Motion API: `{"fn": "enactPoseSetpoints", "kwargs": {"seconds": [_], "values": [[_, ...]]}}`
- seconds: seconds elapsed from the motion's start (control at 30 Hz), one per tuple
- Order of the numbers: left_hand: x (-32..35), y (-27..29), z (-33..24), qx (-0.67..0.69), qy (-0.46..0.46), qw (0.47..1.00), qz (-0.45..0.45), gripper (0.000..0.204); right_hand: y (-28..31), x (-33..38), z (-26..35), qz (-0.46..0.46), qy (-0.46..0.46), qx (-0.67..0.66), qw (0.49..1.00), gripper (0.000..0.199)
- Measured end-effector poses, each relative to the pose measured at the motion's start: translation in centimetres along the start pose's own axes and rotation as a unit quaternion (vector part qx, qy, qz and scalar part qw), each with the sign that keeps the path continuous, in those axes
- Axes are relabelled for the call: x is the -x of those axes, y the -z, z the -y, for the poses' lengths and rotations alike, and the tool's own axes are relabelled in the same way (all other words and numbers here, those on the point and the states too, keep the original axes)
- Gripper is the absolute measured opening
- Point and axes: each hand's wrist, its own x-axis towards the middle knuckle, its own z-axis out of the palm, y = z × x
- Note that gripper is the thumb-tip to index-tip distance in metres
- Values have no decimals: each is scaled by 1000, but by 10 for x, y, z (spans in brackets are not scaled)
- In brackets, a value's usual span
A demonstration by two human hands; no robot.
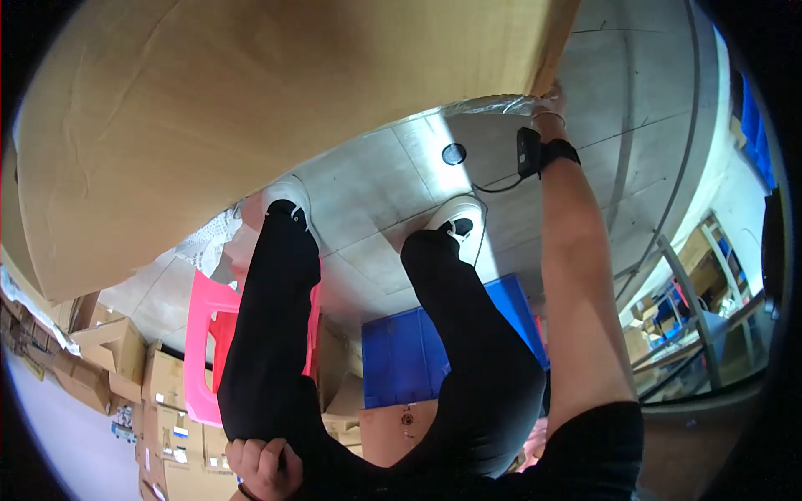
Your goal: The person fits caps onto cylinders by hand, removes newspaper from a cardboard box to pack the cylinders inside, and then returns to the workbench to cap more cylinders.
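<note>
A large brown cardboard box (276, 75) fills the upper left, close in front of me. My right arm reaches forward, and my right hand (550, 102) is at the box's lower right corner, its fingers closed on the edge and partly hidden. Clear plastic film (493, 105) shows under the box edge beside that hand. A black device (528, 152) is strapped to my right wrist, with a cable running from it. My left hand (263, 466) rests on my left thigh with its fingers curled in; no held thing shows in it.
A pink plastic stool (199, 351) stands by my left leg, with crumpled printed paper (209, 242) near it. Behind my legs is a blue bin (405, 355). Cartons (180, 434) are stacked at lower left. A dark round disc (454, 154) lies on the tiled floor; a metal-framed rack (693, 309) stands at right.
</note>
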Motion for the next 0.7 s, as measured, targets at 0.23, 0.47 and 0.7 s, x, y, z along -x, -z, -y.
{"fn": "enactPoseSetpoints", "kwargs": {"seconds": [0.23,0.47,0.7], "values": [[-4,27,-26,-59,49,995,60,26,178,5,-391,-224,-28,960,166,47],[5,24,-11,-40,32,998,44,25,206,-1,-427,-403,113,883,214,74],[14,23,-8,-65,27,997,27,24,187,-19,-460,-384,35,919,84,60]]}}
